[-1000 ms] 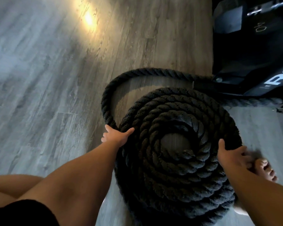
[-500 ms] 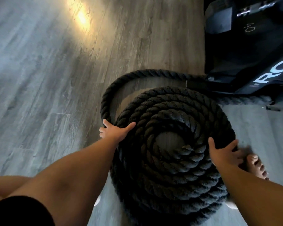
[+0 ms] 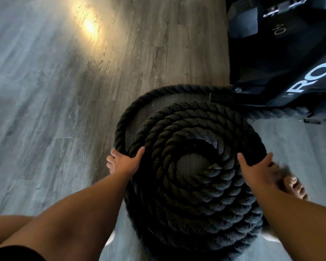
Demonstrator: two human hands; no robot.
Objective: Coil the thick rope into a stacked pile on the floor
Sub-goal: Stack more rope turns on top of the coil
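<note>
1. On the wooden floor (image 3: 45, 95) right in front of me sits the thick rope (image 3: 177, 129), already piled. The risk lies in my loose hold. My left hand (image 3: 123, 162) has its thumb splayed over the top turn and its fingers bent down the outer flank, cupping rather than clamping.
2. My right hand (image 3: 256, 171) is on the opposite rim, thumb and forefinger spread wide. The other fingers are blurred, so I cannot tell how they lie.
3. An uneven squeeze could shove the upper turns off the lower ones and slump the stack.
4. One outer loop (image 3: 124, 119) stands apart from the pile and runs toward the black equipment (image 3: 280, 53). If it snags there, hauling may drag everything sideways.
5. My bare foot (image 3: 294, 187) is just beside the pile, so a slipping turn could land on my toes.
6. It looks dark, coarse and heavily twisted, and it spirals in tiers around a small hollow that shows the floor.
</note>
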